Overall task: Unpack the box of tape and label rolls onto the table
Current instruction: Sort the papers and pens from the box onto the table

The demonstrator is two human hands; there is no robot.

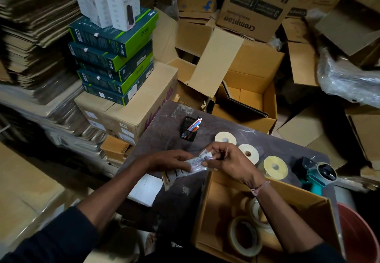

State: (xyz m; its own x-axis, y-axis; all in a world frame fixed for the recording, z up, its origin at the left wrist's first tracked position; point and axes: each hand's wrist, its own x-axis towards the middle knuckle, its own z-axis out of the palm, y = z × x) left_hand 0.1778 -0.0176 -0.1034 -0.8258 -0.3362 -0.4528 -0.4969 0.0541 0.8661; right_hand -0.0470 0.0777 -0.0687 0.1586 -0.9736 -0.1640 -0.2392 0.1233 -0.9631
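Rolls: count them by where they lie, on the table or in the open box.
Label rolls on the table: 3
Tape rolls in the box: at least 2, others may be hidden by the right arm
Total: at least 5

table [164,135]: pen holder [188,130] at far side, three label rolls [248,153] in a row right of it
tape dispenser [316,172]: right of rolls, table edge
open box [304,201]: near right, tape rolls [244,236] inside, maybe three
both hands [230,160]: over table, left of rolls
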